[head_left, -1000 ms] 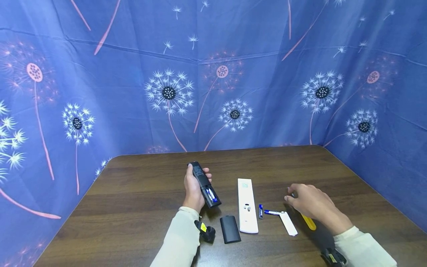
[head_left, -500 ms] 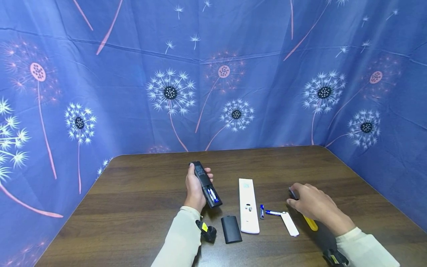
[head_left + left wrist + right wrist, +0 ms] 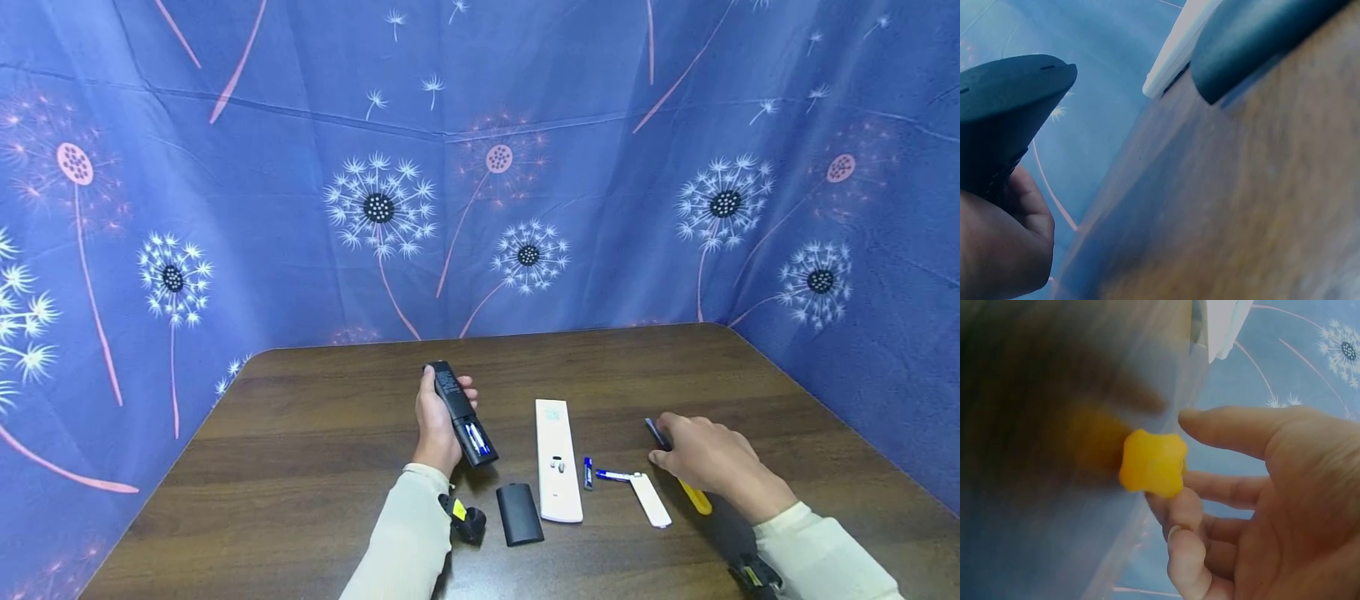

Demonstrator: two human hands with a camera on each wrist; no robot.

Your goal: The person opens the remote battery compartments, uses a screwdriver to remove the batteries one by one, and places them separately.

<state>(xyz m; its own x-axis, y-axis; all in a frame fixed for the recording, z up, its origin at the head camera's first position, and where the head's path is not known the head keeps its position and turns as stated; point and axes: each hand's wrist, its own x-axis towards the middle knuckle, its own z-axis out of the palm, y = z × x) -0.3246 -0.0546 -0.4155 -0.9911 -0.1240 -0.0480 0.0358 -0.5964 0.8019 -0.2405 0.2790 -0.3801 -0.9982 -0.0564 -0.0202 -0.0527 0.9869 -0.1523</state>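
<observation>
Yellow-handled tool (image 3: 696,498) lies in the gap between thumb and fingers of the right hand (image 3: 708,454). Thumb straight and standing off the handle, other fingers loosely bent on its far side; no firm hold visible, though I can't rule out a fingertip brushing it. Long axis slants: dark end away and to the left, yellow end back toward the person, out past the palm. Right hand is directly over it; left is well apart. I'd say the relation that matters is thumb to handle: tool already lined up between the two sides of the grasp.

Left hand (image 3: 437,429) has the black remote (image 3: 452,396) gripped, thumb along one edge, fingers round the other. Remote slants much like the tool, uncovered bay toward the person, two batteries (image 3: 476,438) in it.

Further out, between the hands: black cover (image 3: 519,515), white bar (image 3: 557,429), loose blue battery (image 3: 588,472) just beside the bar, then a second blue battery (image 3: 612,476) with its end at the white strip (image 3: 651,501); touching or not, can't tell.

View differences: right wrist gets the handle end-on, four-lobed, plus the thumb gap, which the head view hides under the hand. Left wrist shows the remote's end and a bent finger, no bay. Only the head view shows batteries seated.
</observation>
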